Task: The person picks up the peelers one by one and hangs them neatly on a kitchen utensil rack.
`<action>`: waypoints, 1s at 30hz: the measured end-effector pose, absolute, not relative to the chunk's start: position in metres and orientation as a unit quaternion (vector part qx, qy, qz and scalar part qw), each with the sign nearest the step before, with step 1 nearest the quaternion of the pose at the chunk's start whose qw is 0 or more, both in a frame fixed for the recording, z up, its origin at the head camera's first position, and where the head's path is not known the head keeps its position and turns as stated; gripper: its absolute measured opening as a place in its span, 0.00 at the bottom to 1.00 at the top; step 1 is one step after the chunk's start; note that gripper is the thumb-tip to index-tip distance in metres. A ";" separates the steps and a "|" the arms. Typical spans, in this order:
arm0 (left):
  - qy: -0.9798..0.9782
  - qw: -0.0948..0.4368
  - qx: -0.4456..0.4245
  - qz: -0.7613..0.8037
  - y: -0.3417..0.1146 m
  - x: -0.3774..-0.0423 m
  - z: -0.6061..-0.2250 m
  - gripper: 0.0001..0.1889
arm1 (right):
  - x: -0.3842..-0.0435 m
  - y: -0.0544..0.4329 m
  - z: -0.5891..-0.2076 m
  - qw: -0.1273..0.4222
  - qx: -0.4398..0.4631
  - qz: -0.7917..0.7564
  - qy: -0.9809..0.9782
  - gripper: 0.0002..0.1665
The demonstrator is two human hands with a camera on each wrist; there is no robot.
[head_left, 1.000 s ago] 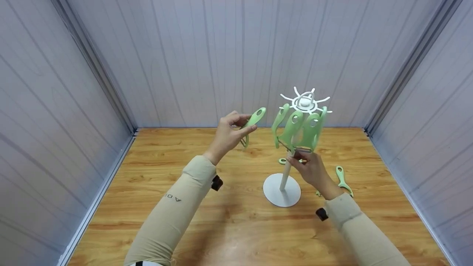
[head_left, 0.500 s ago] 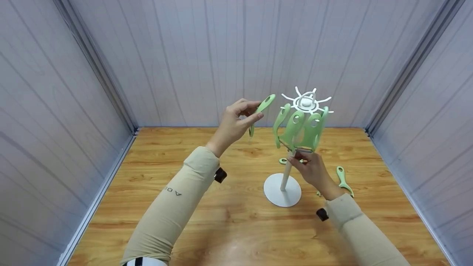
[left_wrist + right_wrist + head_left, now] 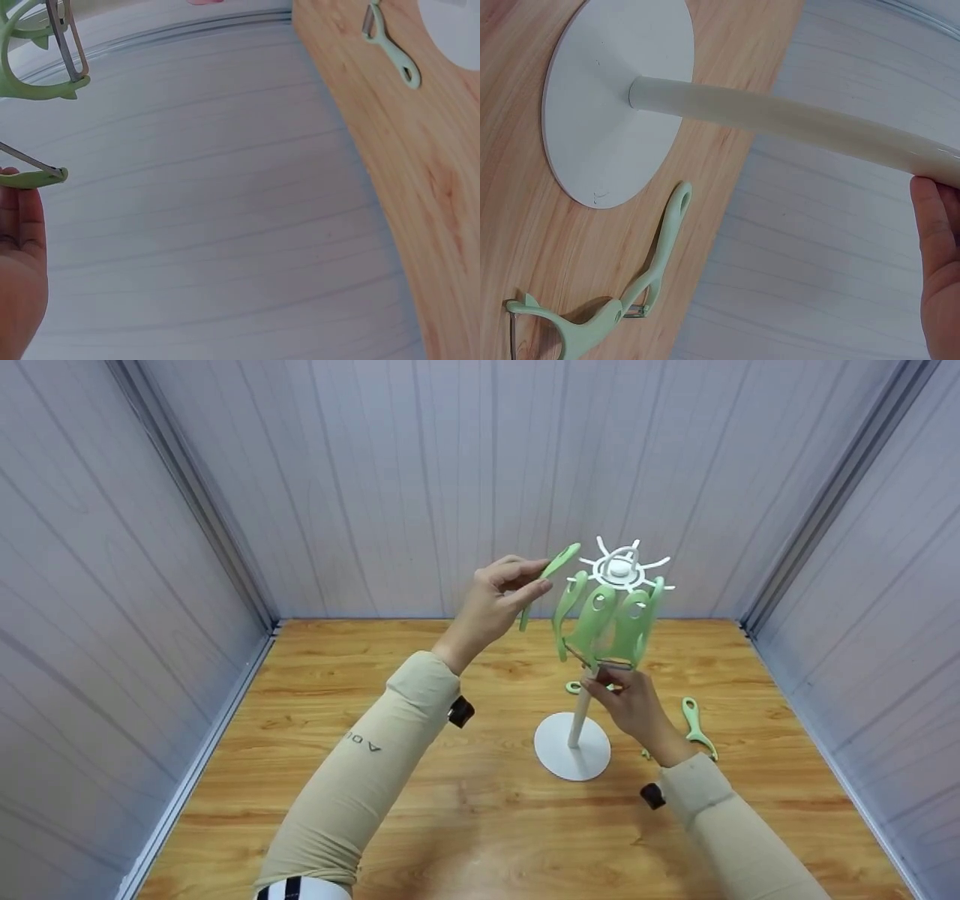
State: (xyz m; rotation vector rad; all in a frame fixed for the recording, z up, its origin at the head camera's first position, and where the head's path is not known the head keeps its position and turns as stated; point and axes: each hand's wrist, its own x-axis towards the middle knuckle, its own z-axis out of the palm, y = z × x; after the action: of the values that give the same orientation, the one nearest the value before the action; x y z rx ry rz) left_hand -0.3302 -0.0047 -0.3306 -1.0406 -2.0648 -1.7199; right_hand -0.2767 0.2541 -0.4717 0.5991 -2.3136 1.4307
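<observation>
My left hand (image 3: 499, 596) pinches a green peeler (image 3: 559, 561) by its handle between thumb and fingers, its holed end pointing up toward the rack. In the left wrist view that peeler's blade end (image 3: 52, 175) shows beyond the fingers. A white rack (image 3: 621, 570) with hooked arms stands upright to the right, several green peelers (image 3: 592, 615) hanging from its near side. Below them my right hand (image 3: 634, 701) grips the rack's pole (image 3: 802, 124) between thumb and fingers. The held peeler's tip is just left of the arms, apart from them.
The rack's round white base (image 3: 562, 757) rests on the wooden table (image 3: 465, 825). Behind and right of the right hand lie loose green peelers, one (image 3: 691, 720) in plain sight and another (image 3: 573, 688) partly hidden by the pole. Pale panel walls (image 3: 375, 487) enclose the table.
My left hand has moved right and upward with the peeler, bringing it near the rack's left arms, and the peeler has turned more edge-on. The right hand stays on the pole.
</observation>
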 end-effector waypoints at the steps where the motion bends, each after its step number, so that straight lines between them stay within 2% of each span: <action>1: -0.709 0.127 -0.359 -0.593 -0.004 -0.330 -0.330 0.16 | -0.277 0.254 -0.472 0.174 0.208 0.509 -0.817 0.04; 30: -0.725 0.101 -0.373 -0.570 -0.003 -0.327 -0.343 0.20 | -0.277 0.252 -0.468 0.150 0.174 0.522 -0.821 0.06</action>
State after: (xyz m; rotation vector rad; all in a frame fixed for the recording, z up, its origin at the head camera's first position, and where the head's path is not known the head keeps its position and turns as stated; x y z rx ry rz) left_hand -0.3274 -0.0029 -0.3432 -1.1029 -2.1419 -1.6831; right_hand -0.2770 0.2519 -0.4678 0.5008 -2.3592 1.4988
